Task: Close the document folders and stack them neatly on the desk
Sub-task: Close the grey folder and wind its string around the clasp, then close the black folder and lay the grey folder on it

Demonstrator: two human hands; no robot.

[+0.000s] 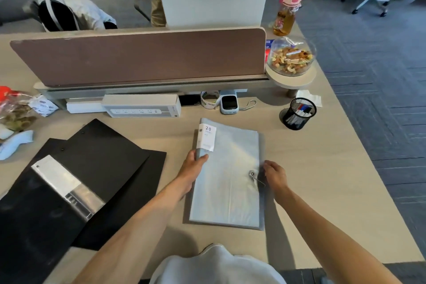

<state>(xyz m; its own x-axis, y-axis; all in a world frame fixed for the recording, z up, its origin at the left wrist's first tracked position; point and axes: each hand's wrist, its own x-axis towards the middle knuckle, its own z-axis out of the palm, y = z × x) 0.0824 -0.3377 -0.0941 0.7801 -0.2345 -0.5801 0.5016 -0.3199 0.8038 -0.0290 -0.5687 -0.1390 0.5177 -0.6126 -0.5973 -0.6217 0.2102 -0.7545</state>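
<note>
While lying flat and shut near the middle of the desk (322, 168), counts as the closed one: the pale blue folder (228, 182), cover down, white label at its far left corner; pinched at the spine edge by the left hand (192, 169), thumb on top and fingers curled under or beside the edge; met at the opposite edge by the right hand (275, 174), fingers bent close to the round button clasp (251, 174) and its string, though cannot tell whether actually gripping the string or merely touching the cover; judged therefore as fastening in progress, clasp probably not yet tied. Left undone to the left: the black folders (76, 182), splayed open and overlapping at an angle, a clear sleeve and metal clip showing inside the nearer one; no stack formed yet, blue well apart from black; remaining work, by judgement, closing the black ones and piling all together. Hard to make out: how many black folders, two or three, since dark covers merge; small print on the label beyond a large "20"; near corner of the black pile cut off by the frame edge; right fingertips partly hidden behind the knuckles.
</note>
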